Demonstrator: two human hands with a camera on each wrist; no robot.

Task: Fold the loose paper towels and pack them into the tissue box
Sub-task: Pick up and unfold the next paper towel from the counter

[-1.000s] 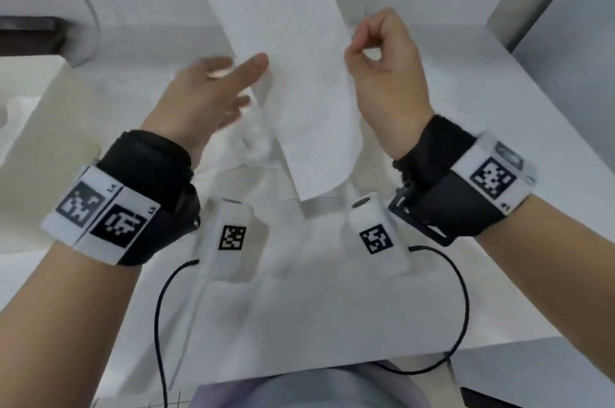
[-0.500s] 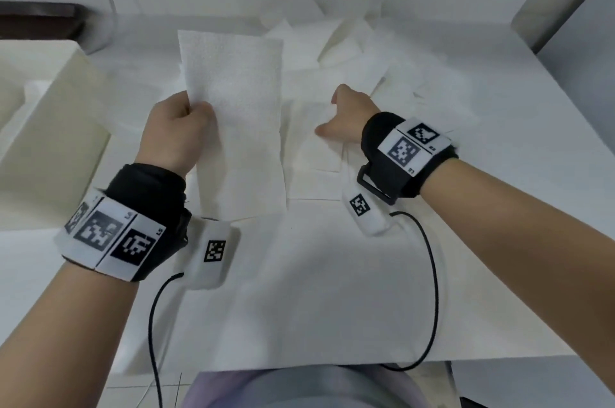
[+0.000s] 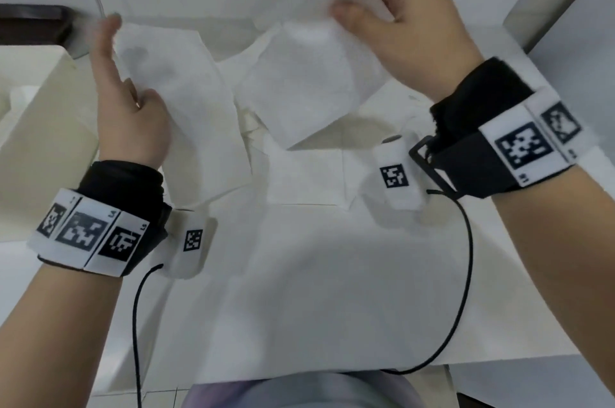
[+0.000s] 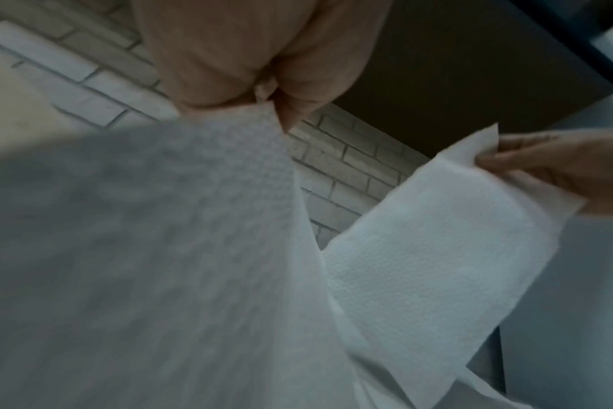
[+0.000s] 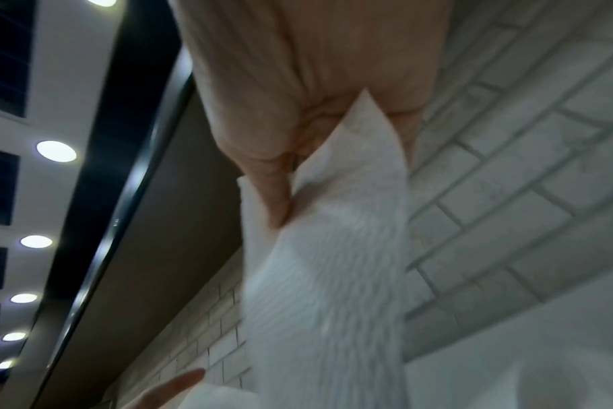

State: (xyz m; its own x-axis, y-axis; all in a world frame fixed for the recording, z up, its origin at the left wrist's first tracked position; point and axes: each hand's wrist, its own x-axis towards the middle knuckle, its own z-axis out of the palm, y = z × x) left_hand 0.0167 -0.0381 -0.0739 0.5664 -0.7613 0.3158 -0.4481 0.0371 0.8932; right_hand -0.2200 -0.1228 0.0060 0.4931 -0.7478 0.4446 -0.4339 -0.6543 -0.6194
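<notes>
No legible text beyond wristband markers (image 3: 90, 233).

An indoor commercial-looking space — a white-painted brick wall (image 5: 508, 193), rows of recessed ceiling lights (image 5: 56, 151) and a dark ceiling beam (image 5: 98, 221) — with a white worktable (image 3: 299, 307).

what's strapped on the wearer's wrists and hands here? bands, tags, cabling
Bare forearms, no sleeves or gloves. The left hand and right hand each have a black wrist wrap ringed by a white band of square black-and-white fiducial tags. The right wrap closes with a black buckle. A white tagged camera pod hangs under each wrist, trailing a thin black cable.
</notes>
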